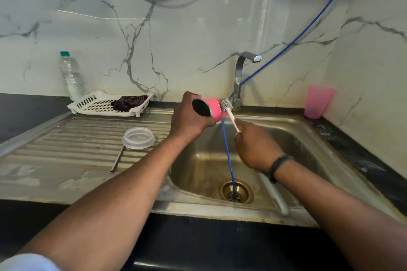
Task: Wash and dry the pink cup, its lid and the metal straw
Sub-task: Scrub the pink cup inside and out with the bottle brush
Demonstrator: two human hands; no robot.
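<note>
My left hand point(189, 117) grips the pink cup point(214, 108) on its side above the sink's left edge, its dark mouth facing me. In my right hand point(255, 145) is a white bottle brush point(226, 105); its grey bristle head touches the cup's outer wall near the base. On the ribbed drainboard lies the clear lid point(138, 138), and under it runs the metal straw point(118, 158), its open end pointing toward me.
A steel sink point(286, 138) with a brass drain, a blue hose point(229, 160) running into it. The tap point(241, 72) stands behind the cup. A white drying rack point(92, 103) holds a dark cloth point(128, 101). A water bottle point(71, 75) stands back left, a pink tumbler point(317, 101) right.
</note>
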